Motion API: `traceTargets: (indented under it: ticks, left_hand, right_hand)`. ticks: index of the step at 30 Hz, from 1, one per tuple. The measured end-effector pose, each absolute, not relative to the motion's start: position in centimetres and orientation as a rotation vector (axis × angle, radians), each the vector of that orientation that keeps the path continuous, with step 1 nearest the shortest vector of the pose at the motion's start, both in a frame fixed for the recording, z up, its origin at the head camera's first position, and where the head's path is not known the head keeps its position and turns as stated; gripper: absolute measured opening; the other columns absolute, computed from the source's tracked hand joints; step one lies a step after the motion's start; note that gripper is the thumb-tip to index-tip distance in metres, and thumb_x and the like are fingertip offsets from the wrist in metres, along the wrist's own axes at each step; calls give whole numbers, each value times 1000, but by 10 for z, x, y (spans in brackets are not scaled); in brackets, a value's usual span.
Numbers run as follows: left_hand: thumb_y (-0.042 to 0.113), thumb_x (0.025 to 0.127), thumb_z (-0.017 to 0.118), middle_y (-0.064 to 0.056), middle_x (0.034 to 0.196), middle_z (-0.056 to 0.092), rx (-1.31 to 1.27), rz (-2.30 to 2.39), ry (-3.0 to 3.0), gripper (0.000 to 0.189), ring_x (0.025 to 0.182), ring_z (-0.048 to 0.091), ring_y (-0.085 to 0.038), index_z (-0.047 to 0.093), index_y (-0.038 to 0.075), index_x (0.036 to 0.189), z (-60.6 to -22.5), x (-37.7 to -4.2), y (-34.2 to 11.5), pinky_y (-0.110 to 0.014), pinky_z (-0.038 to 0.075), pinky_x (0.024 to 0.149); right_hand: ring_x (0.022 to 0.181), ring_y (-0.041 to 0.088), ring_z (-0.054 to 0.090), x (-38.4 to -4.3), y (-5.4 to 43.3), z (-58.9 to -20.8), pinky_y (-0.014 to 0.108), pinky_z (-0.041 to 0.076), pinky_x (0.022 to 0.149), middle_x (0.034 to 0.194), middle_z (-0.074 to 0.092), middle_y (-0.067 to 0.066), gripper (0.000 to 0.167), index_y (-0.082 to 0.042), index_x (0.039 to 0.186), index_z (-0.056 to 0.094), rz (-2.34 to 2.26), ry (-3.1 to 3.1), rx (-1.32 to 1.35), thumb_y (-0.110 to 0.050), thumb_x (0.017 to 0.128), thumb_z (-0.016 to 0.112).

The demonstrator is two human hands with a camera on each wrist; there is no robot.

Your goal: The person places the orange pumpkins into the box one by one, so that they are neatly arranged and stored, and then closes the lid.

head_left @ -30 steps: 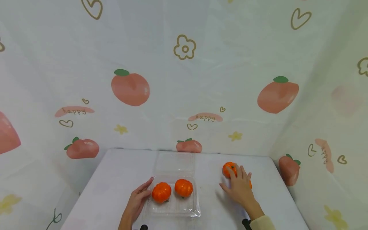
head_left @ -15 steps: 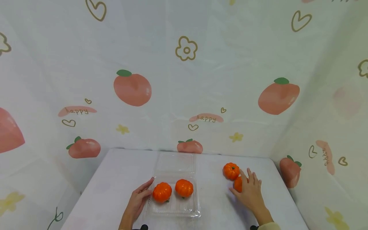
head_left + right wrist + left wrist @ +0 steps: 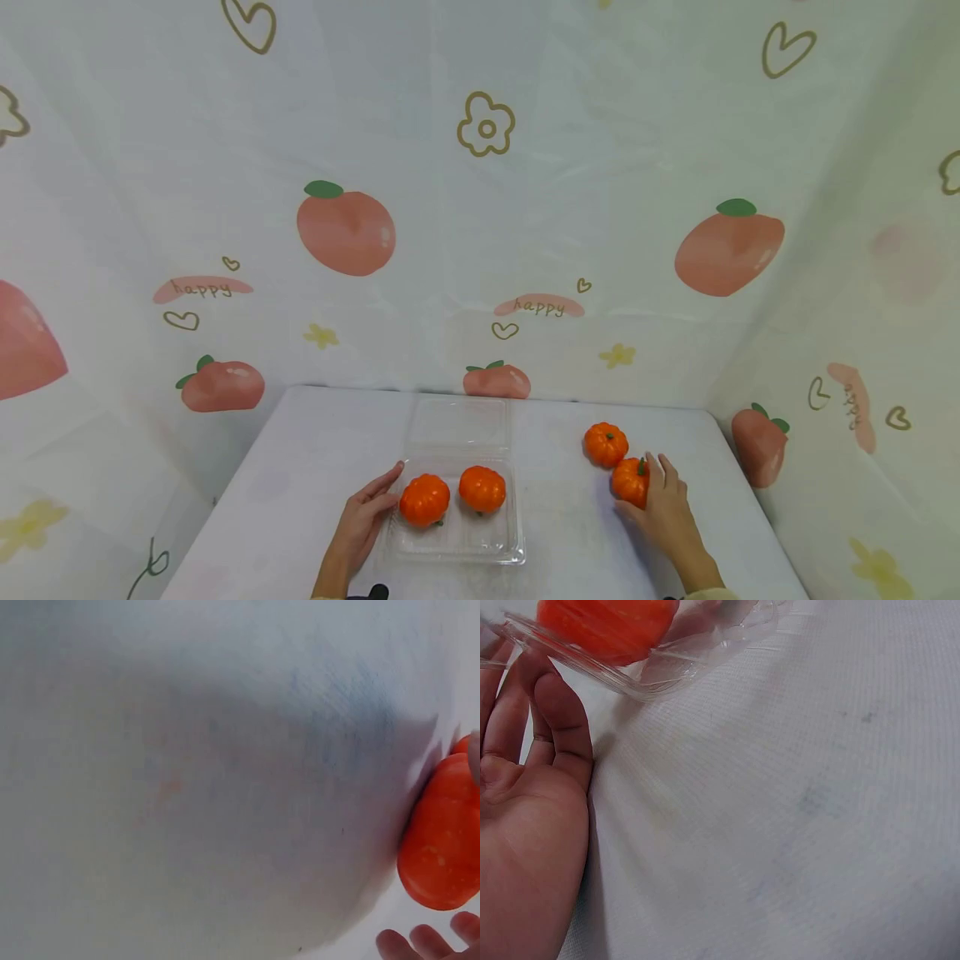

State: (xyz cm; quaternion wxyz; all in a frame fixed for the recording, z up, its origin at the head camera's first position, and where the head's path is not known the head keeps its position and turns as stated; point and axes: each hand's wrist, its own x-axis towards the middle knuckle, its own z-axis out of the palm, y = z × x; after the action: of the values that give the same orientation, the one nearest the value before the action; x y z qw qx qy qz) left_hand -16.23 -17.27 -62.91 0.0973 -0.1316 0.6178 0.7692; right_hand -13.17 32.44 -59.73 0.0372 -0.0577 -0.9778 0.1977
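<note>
A clear plastic clamshell box [image 3: 450, 546] stands with its lid [image 3: 459, 423] folded back. Two small orange toy pumpkins, a left one [image 3: 424, 501] and a right one [image 3: 482, 489], lie in its base. My left hand [image 3: 358, 527] holds the box's left edge between thumb and fingers; the left wrist view shows the thumb [image 3: 561, 712] up against the rim. On the right, my right hand [image 3: 670, 512] is around another orange pumpkin [image 3: 631, 482] with a green stem. In the right wrist view, fingertips [image 3: 424, 941] stand apart from that pumpkin [image 3: 442, 840].
One more orange pumpkin [image 3: 606, 444] lies just behind the one at my right hand. All of this is on a white-covered table [image 3: 558, 517]. A pale cloth [image 3: 420, 150] printed with peaches, hearts and flowers hangs behind and at the sides.
My right hand has moved from over the far pumpkin, rightward and toward me, to the nearer one, whose stem now shows upright. The left hand stays at the box.
</note>
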Motion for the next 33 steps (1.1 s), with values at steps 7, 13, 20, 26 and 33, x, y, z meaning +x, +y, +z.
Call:
traceTargets:
  ticks: [7,13,20,26,33]
  left_hand:
    - [6,90,69,4,146,61,-386,2270,1845,55,120,57,12,57,5,144,-629,-162,-172,-28,43,111]
    - [5,90,69,5,143,63,-387,2288,1834,55,111,59,17,57,3,143,-628,-161,-172,-26,43,110]
    - [5,91,68,3,145,62,-387,2300,1819,54,111,60,17,57,3,143,-627,-161,-172,-25,44,109]
    - [6,91,69,3,145,62,-381,2299,1828,54,113,60,15,57,3,143,-627,-161,-172,-24,45,109]
    - [6,91,69,7,142,64,-367,2306,1833,53,111,60,16,57,2,143,-629,-161,-172,-20,47,106]
  right_hand:
    - [128,58,39,-133,325,-603,73,42,105,148,29,37,101,8,154,23,705,-3019,-228,-33,84,84]
    - [131,57,39,-136,325,-604,73,39,108,147,28,36,97,7,154,22,768,-3041,-279,-31,87,81]
    - [132,56,39,-133,324,-599,72,35,111,147,28,36,93,7,152,21,842,-3020,-359,-29,89,79]
    - [130,55,38,-129,324,-588,72,35,113,146,30,37,86,9,150,21,878,-2970,-321,-22,90,75]
    - [124,51,43,-131,323,-579,72,41,107,139,38,37,80,11,144,30,841,-2816,-166,-19,87,77]
